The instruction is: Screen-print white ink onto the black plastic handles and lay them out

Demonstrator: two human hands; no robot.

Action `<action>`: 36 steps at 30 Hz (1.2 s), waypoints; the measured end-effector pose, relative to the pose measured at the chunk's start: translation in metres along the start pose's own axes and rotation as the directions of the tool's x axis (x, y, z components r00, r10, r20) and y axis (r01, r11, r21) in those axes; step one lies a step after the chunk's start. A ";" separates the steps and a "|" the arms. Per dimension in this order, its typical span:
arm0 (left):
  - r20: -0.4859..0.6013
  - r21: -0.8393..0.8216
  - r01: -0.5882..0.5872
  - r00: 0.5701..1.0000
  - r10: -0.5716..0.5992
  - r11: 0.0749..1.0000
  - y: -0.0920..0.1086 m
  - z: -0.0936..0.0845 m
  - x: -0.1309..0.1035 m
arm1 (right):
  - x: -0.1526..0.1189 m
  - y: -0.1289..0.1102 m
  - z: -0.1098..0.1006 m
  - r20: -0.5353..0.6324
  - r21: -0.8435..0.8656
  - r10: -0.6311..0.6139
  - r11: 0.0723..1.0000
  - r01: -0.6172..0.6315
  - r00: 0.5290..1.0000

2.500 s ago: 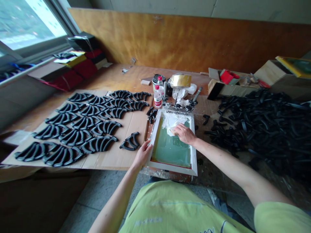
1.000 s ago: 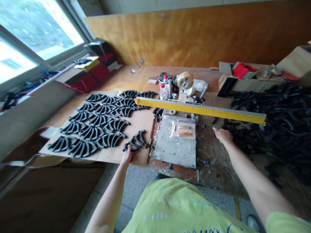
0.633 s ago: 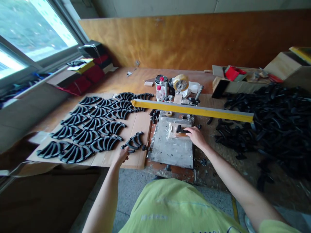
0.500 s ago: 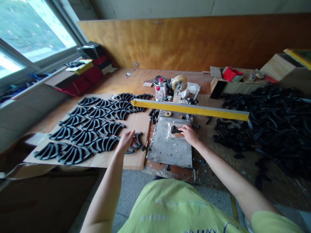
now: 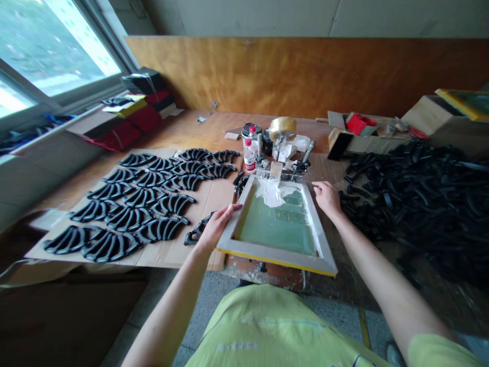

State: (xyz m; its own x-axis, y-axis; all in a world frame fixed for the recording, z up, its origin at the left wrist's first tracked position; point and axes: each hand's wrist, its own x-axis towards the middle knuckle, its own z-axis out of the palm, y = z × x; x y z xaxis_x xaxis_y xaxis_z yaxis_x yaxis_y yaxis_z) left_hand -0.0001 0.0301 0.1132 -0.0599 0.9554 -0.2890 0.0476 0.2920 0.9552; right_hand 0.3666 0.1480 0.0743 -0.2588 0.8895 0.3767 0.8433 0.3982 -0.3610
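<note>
- Screen frame (image 5: 229,239): pale wooden rim around green mesh, lying nearly flat over the print station at bench centre; near edge slightly raised, yellow along its underside.
- White ink (image 5: 272,192): smeared across the far end of the mesh.
- Left hand (image 5: 216,224): resting on the left rail of the frame, fingers laid along the top of the rail, thumb side toward the near corner; grasping the rail lightly.
- Right hand (image 5: 327,196): positioned at the far right corner of the frame, fingers curled; touching or just beside the rail, exact contact not discernible, nothing visible in the hand.
- Clamp hinge (image 5: 280,167): holding the far edge of the frame, just behind the ink.
- Small bottle (image 5: 249,157) with red cap: upright, just left of the hinge.
- Tape roll (image 5: 282,127): standing behind the hinge, beside a dark can (image 5: 247,130).
- Cardboard sheet (image 5: 214,191): spread on the bench (image 5: 183,130) left of the frame, carrying curved black parts (image 5: 130,204) in rows.
- Loose curved part (image 5: 194,233): lying on the cardboard just beside the left hand.
- Heap of black parts (image 5: 420,193): piled on the right of the bench, near the right hand.
- Open cardboard box (image 5: 367,135): behind the heap, containing a red item (image 5: 356,122).
</note>
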 end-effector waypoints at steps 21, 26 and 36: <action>-0.004 0.046 0.098 0.995 -0.097 0.994 -0.108 0.006 0.014 | 0.020 -0.077 0.032 0.413 0.074 -0.402 0.909 0.409 0.817; 0.003 0.049 0.118 0.993 -0.119 0.992 -0.103 0.005 0.014 | -0.008 -0.086 0.043 0.344 -0.023 -0.370 0.915 0.402 0.863; 0.044 -0.019 0.125 0.991 -0.125 0.992 -0.056 -0.003 0.002 | 0.073 -0.087 0.025 0.255 -0.018 -0.061 0.998 0.068 0.965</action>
State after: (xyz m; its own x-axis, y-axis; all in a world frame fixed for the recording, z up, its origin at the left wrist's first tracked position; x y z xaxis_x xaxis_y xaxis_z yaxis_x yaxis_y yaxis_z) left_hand -0.0059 0.0152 0.0589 -0.0212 0.9126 -0.4083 0.0213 0.4087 0.9124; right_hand 0.2627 0.1840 0.1117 -0.4212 0.8913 0.1680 0.8323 0.4534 -0.3187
